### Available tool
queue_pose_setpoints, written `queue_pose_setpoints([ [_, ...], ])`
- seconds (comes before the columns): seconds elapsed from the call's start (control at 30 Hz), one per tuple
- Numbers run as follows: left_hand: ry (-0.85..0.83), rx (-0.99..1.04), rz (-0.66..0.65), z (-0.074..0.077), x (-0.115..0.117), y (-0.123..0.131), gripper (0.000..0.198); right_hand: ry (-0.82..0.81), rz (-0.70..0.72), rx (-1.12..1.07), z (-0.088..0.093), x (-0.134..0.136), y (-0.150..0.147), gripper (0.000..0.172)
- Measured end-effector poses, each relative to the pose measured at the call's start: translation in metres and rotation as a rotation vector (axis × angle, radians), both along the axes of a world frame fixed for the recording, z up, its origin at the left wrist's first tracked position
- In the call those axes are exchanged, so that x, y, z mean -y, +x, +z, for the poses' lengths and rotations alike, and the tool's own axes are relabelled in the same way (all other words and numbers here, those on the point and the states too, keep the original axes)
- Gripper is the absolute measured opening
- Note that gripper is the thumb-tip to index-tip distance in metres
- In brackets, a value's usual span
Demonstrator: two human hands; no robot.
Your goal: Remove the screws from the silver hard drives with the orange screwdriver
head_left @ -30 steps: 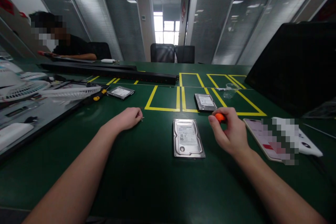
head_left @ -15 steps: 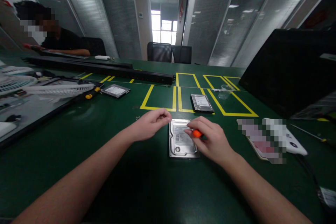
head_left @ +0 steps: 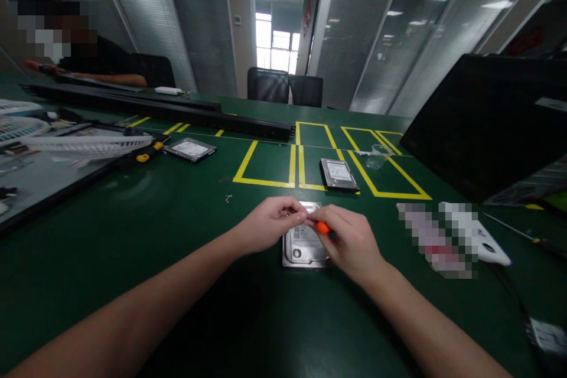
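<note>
A silver hard drive (head_left: 305,251) lies label side up on the green table before me, partly hidden by both hands. My left hand (head_left: 268,225) is above its upper left part, thumb and fingers pinched together; whatever they hold is too small to make out. Just to the right, my right hand (head_left: 352,241) grips a screwdriver (head_left: 323,227), of which mainly the orange handle shows. The fingertips of both hands meet over the drive. Several tiny screws (head_left: 228,199) lie on the table beyond my left wrist.
Two more hard drives, one (head_left: 339,175) by the yellow tape and one (head_left: 191,149) farther left, lie beyond. A clear plastic cup (head_left: 378,156), a long black power strip (head_left: 248,126), a white device (head_left: 491,242) and a black monitor (head_left: 482,124) stand around. A person sits far left.
My left hand has moved right, over the drive, and its fingertips now meet those of my right hand. The screws behind it have come into clear view. My right hand has shifted slightly left.
</note>
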State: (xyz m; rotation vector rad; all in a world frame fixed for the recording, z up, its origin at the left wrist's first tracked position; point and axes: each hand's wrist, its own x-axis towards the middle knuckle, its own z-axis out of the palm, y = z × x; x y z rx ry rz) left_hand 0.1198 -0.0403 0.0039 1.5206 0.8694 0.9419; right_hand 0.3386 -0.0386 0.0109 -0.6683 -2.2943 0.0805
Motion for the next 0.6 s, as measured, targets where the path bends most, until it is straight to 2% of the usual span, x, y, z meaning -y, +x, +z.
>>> queue_pose_setpoints([
  [0.27,-0.057,0.038,-0.026,0.008,0.001,-0.007,0.026,-0.076,-0.011,0.038,0.007,-0.001,0.009,0.022],
  [0.43,0.035,-0.049,-0.064,0.012,0.003,-0.008,0.026,-0.126,-0.021,0.037,0.016,-0.003,0.012,0.020],
  [0.6,0.185,-0.194,0.132,0.013,-0.004,-0.023,0.022,-0.409,-0.035,0.131,0.031,-0.014,0.034,0.010],
])
